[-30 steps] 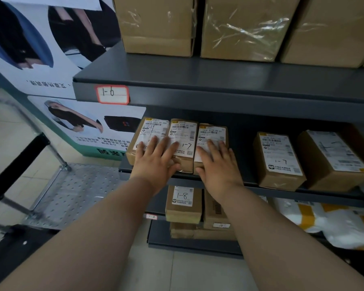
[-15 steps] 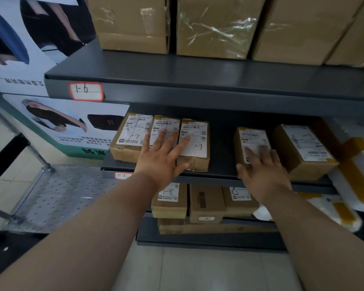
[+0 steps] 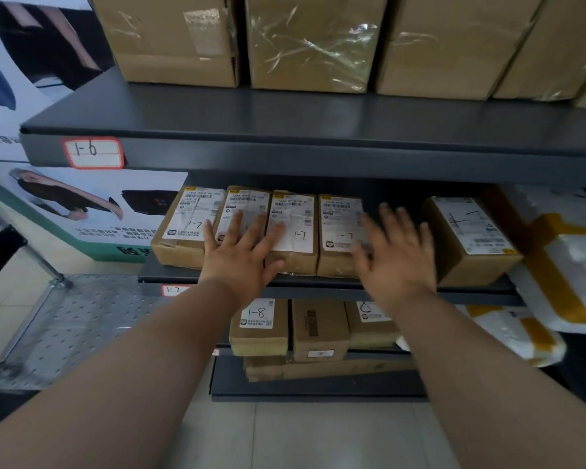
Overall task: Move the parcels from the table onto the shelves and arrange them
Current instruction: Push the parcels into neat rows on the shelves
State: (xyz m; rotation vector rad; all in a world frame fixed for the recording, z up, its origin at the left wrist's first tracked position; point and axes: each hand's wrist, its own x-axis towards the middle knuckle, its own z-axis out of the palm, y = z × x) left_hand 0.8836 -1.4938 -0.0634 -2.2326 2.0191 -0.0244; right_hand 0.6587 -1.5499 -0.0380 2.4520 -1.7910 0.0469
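Note:
Several small brown parcels with white labels stand side by side on the middle shelf [image 3: 318, 286] marked 1-7. My left hand [image 3: 241, 255] lies flat with spread fingers on the second parcel [image 3: 242, 206] and third parcel [image 3: 293, 228] of the row. My right hand [image 3: 394, 252], blurred, is spread flat at the right side of the fourth parcel [image 3: 339, 225]. That fourth parcel stands close against the third. A wider brown parcel [image 3: 471, 238] stands apart at the right. The leftmost parcel [image 3: 183, 228] is untouched.
Large taped cartons [image 3: 308, 42] fill the upper shelf marked 1-6. More brown parcels [image 3: 261, 324] sit on the lower shelf marked 1-8. White and yellow mail bags [image 3: 569, 265] lie at the right. A metal platform trolley [image 3: 65, 319] stands on the floor at the left.
My right hand left the third parcel, reached right to a separate parcel and slid it left against the row. My left hand stayed flat on the row.

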